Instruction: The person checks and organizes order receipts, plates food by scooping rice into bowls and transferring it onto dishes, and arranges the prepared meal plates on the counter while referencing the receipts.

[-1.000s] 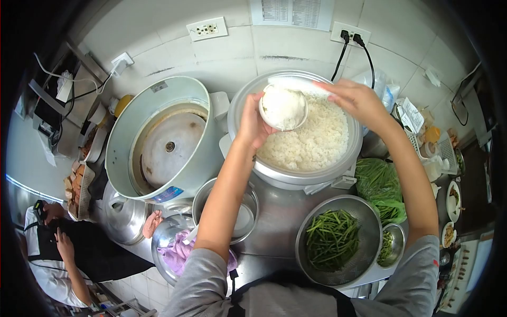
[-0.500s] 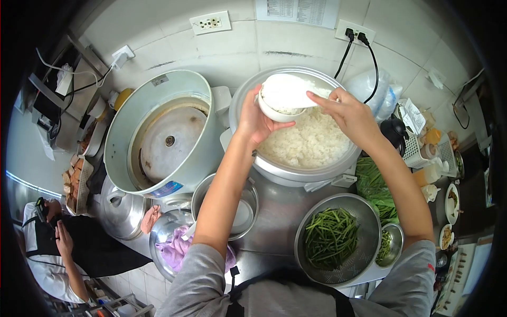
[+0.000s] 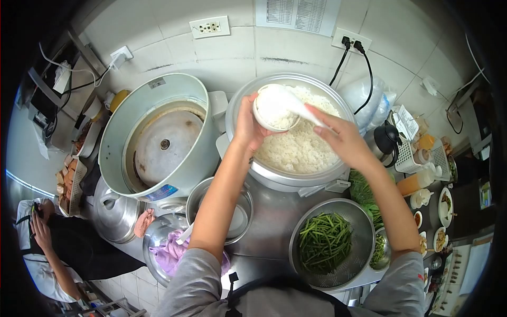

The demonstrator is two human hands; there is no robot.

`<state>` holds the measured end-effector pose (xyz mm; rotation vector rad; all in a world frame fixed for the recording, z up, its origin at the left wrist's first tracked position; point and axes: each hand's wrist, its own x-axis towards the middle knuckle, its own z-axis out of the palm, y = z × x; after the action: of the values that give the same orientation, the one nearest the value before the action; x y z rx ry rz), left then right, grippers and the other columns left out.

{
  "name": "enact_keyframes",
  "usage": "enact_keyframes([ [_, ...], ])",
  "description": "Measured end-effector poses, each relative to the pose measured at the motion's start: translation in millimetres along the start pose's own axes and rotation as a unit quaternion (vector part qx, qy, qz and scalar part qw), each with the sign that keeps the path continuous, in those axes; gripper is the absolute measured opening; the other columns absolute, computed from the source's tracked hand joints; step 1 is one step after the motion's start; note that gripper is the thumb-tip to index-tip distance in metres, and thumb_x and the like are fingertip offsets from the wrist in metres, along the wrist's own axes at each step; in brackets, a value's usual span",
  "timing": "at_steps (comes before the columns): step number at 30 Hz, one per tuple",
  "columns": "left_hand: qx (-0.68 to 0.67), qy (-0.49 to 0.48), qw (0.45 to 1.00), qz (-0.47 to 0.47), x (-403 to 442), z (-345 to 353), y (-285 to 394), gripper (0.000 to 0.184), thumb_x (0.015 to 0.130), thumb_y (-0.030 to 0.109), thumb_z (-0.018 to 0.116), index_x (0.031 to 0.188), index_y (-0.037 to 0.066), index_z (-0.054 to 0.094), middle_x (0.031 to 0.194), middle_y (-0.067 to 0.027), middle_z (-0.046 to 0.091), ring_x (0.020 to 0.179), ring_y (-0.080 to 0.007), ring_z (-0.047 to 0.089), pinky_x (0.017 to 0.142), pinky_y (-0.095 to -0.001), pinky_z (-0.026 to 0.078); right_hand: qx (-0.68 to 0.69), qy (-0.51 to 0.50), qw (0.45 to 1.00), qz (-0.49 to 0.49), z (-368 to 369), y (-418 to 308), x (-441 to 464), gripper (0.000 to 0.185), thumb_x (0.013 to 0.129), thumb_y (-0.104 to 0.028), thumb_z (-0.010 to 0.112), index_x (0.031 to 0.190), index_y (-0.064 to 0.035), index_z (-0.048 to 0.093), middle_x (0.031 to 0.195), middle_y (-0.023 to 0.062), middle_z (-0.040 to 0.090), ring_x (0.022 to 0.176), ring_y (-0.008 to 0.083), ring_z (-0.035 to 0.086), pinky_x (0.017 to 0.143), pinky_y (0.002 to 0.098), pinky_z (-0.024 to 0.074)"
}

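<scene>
My left hand (image 3: 250, 122) grips a small white bowl (image 3: 260, 117) from its left side and tilts it over the rice cooker. In my right hand (image 3: 339, 136) is the handle of a white rice paddle (image 3: 297, 107); its blade lies over the bowl's mouth. Some white rice shows in the bowl beside the blade. Below both hands, the large silver rice cooker (image 3: 232, 113) holds a broad mass of cooked rice (image 3: 301, 150).
An open pot-like cooker (image 3: 113, 153) with a bare heating plate stands at left. A colander (image 3: 296, 253) of cut green beans sits at front right. Behind it lie leafy greens (image 3: 358, 187). Another person (image 3: 50, 248) stands at far left.
The paddle's blade has turned steeper over the bowl, and my right hand has come a little lower. The whole view has shifted slightly.
</scene>
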<state>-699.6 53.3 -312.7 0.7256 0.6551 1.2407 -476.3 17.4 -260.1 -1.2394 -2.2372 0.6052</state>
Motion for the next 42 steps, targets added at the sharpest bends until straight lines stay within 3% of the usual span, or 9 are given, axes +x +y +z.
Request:
enact_keyframes([
  [5,-0.027,0.004,0.998,0.059,4.3,-6.4,-1.8,0.058,0.086,0.045,0.034,0.13,0.008,0.04,0.125,-0.0141,0.05,0.11,-0.0281,0.056,0.081,-0.0444,0.053,0.135,0.022,0.977,0.164,20.4,-4.7,9.3,0.051,0.091,-0.023,0.055,0.139,-0.0279,0.037,0.087,0.0125,0.061,0.076,0.0254,0.06,0.074,0.0369,0.0476],
  [6,-0.023,0.004,0.997,0.077,6.2,-9.6,-3.2,0.057,0.086,0.044,0.034,0.13,0.008,0.04,0.125,-0.0135,0.049,0.11,-0.0274,0.055,0.081,-0.0435,0.053,0.034,0.134,0.988,-0.063,64.6,18.8,7.1,0.053,0.091,-0.022,0.054,0.14,-0.0282,0.035,0.091,0.0144,0.062,0.077,0.0263,0.061,0.075,0.0363,0.0482],
  [14,-0.036,0.021,0.99,0.135,-2.7,-5.8,1.2,0.056,0.086,0.041,0.031,0.133,0.011,0.035,0.126,-0.0119,0.048,0.112,-0.0258,0.054,0.08,-0.0442,0.053,0.181,0.166,0.964,0.101,27.2,-30.4,-5.1,0.044,0.092,-0.011,0.047,0.135,-0.0224,0.045,0.071,0.0128,0.058,0.063,0.022,0.058,0.065,0.0343,0.0472],
  [18,-0.071,0.001,0.989,0.128,-33.0,7.4,0.8,0.055,0.088,0.044,0.026,0.126,0.007,0.042,0.122,-0.0118,0.052,0.11,-0.028,0.055,0.082,-0.0454,0.051,-0.117,0.136,0.98,-0.092,22.6,-58.8,-28.7,0.043,0.091,-0.014,0.049,0.134,-0.0185,0.045,0.061,0.0143,0.051,0.052,0.0162,0.049,0.058,0.0279,0.043],
  [22,-0.079,0.016,0.982,0.171,-79.0,16.5,12.4,0.055,0.088,0.044,0.027,0.126,0.007,0.042,0.122,-0.0116,0.052,0.11,-0.0269,0.055,0.081,-0.043,0.051,-0.006,0.091,0.996,0.023,-16.1,-126.7,-66.5,0.039,0.09,-0.016,0.052,0.128,-0.0222,0.052,0.067,0.0183,0.057,0.059,0.0341,0.057,0.061,0.0384,0.0463],
  [26,-0.086,0.05,0.973,0.208,-155.0,25.4,27.9,0.056,0.088,0.045,0.029,0.124,0.006,0.043,0.122,-0.0112,0.052,0.11,-0.0258,0.055,0.082,-0.041,0.05,-0.068,0.047,0.989,-0.119,10.1,-155.4,-101.9,0.041,0.091,-0.013,0.049,0.13,-0.0243,0.051,0.056,0.0126,0.049,0.049,0.0164,0.051,0.054,0.0305,0.0437],
  [35,-0.151,0.194,0.936,0.25,-320.0,-46.3,21.4,0.061,0.084,0.046,0.042,0.13,0.007,0.041,0.133,-0.0108,0.045,0.12,-0.0329,0.046,0.095,-0.0553,0.041,-0.275,-0.225,0.933,0.061,106.4,-169.6,-104.7,0.03,0.083,-0.01,0.046,0.105,0.0007,0.063,0.09,0.0238,0.064,0.084,0.0384,0.063,0.075,0.0456,0.0492],
  [38,-0.183,0.256,0.921,0.231,-352.3,-51.9,13.1,0.055,0.086,0.047,0.043,0.125,0.009,0.047,0.126,-0.0055,0.05,0.117,-0.0236,0.048,0.098,-0.0411,0.039,-0.296,-0.302,0.903,0.077,158.6,-166.4,-67.6,0.024,0.079,-0.011,0.051,0.096,-0.0017,0.066,0.092,0.0191,0.066,0.086,0.0336,0.064,0.076,0.0428,0.0508],
  [42,-0.149,0.32,0.923,0.149,-368.9,-39.9,-4.9,0.058,0.091,0.052,0.036,0.13,0.01,0.043,0.131,-0.0074,0.048,0.119,-0.0258,0.048,0.099,-0.0421,0.04,-0.212,-0.187,0.959,-0.012,174.9,-160.9,-68.3,0.053,0.073,-0.005,0.056,0.125,-0.0081,0.049,0.108,0.0156,0.061,0.102,0.0319,0.058,0.082,0.0405,0.0491],
])
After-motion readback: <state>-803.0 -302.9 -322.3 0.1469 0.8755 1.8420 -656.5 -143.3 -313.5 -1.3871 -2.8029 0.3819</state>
